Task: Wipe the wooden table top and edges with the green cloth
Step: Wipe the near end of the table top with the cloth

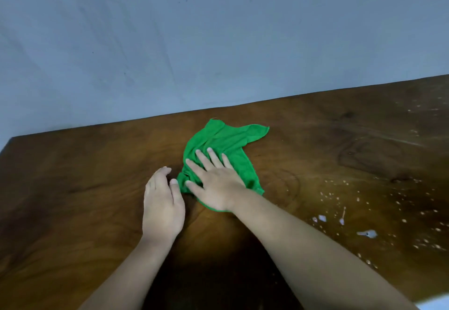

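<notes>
The green cloth [224,149] lies rumpled on the wooden table [85,176], near its far edge. The right hand [216,185] presses flat on it, fingers [213,158] spread apart. The left hand [162,207] rests just beside the cloth, fingers together, holding nothing. Pale specks [364,212] dot the table's right side.

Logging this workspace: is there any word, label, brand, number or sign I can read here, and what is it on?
None: no readable text anywhere.
green cloth: plain, no tag or print showing.
wooden table: only grain and pale specks.
wall: bare, a few dark marks.
</notes>
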